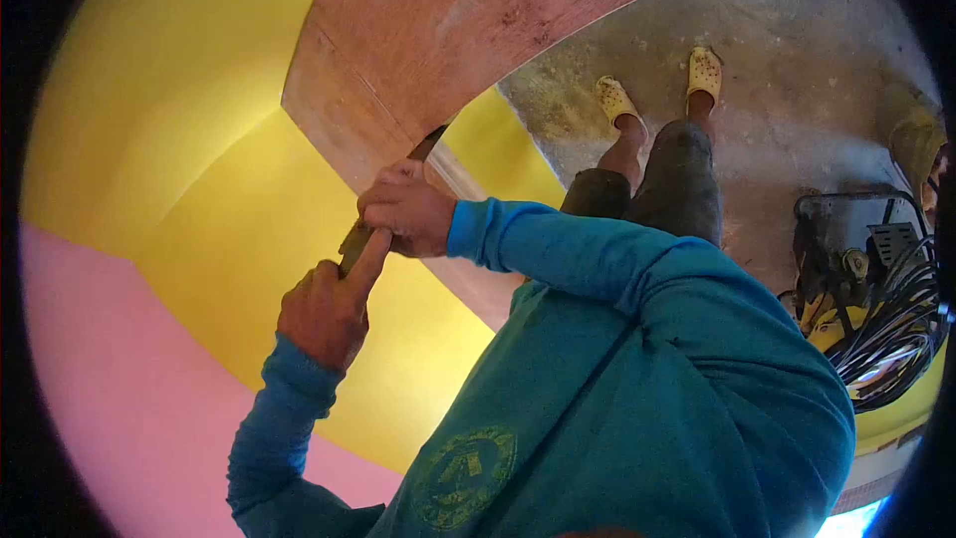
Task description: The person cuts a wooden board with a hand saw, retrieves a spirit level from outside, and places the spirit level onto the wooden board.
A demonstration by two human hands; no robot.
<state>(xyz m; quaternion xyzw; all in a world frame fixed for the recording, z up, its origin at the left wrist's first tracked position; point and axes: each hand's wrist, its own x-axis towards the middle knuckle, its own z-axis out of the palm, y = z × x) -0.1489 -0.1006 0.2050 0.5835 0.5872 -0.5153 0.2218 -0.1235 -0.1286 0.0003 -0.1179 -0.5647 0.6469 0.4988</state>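
My left hand (324,314) is closed at the lower end of a narrow, dark brown-grey strip-like tool (352,243). Its index finger stretches up to touch my right hand (410,211). Higher on the same piece, my right hand is wrapped with fingers curled. Beyond that hand the dark end sticks out over the edge of a reddish-brown board (418,25). My fingers cover the middle, so I cannot tell its exact kind. Under both hands lies a bright yellow panel (254,239).
A pink surface (90,339) borders the yellow at lower left. My feet in yellow clogs (705,70) stand on a stained concrete floor (787,60). To the right are a black-framed piece of equipment (846,239) and a coil of dark cable (891,339).
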